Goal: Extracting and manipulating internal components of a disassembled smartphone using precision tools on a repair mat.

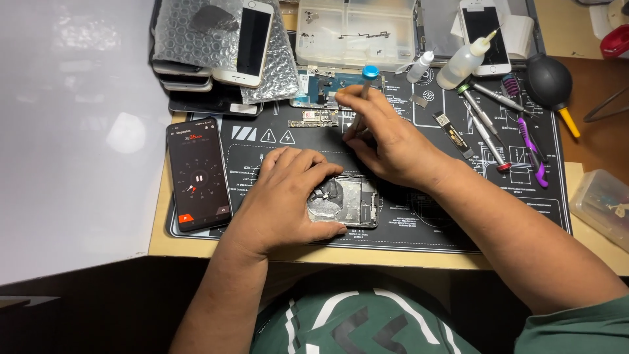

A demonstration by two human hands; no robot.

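The opened phone (347, 203) lies back-off near the front edge of the black repair mat (419, 229), its metal shields and small parts showing; the left hand (288, 196) lies over its left half, fingers curled down and thumb pressed along its lower edge, pinning it flat; the right hand (386, 141) sits at 1 o'clock from the phone, pinched closed around a thin screwdriver (364, 92) with a blue cap, whose shaft slants down towards the phone's top edge, the tip hidden behind the fingers.

At 11 o'clock from the phone lies a small bare circuit board (313, 118); beyond it, at 12 o'clock, a phone frame with blue parts (318, 88) and a clear compartment box (354, 29). At 9 o'clock a dark phone (198, 174) with a dial on its lit screen lies on the mat's left edge; at 10 o'clock, farther off, a stack of phones (196, 82) sits partly under bubble wrap (190, 33), a white phone (249, 42) lying on top. At 2 o'clock lie several screwdrivers (488, 128), a purple-handled tool (531, 144), two small squeeze bottles (462, 62) and a black rubber air blower (549, 82); at 3 o'clock, well apart, a clear plastic tub (599, 206) stands at the table's right edge.
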